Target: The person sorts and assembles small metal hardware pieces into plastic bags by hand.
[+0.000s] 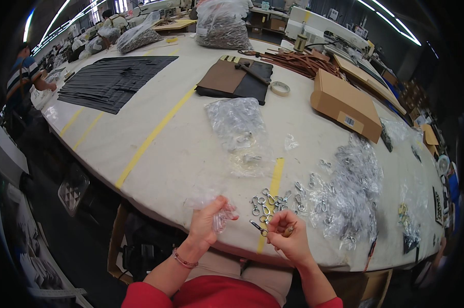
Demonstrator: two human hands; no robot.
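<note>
My left hand [208,219] is closed round a crumpled clear plastic bag [223,219] at the table's near edge. To its right, my right hand [288,237] pinches a metal swivel snap hook [258,227] by its ring end. The end of a small brown, wooden-looking handle [288,232] also pokes out of that hand; the rest of it is hidden by the fingers. Just beyond lies a loose group of silver snap hooks [264,204]. Right of them spreads a heap of small clear bags [351,190], some with metal hooks inside.
A large clear bag [237,120] lies ahead of my hands. Farther off are brown and black sheets [221,77] with a hammer [255,73], a tape roll [279,89], a cardboard box [345,105] and black strips [114,79]. A person [24,82] stands at the far left.
</note>
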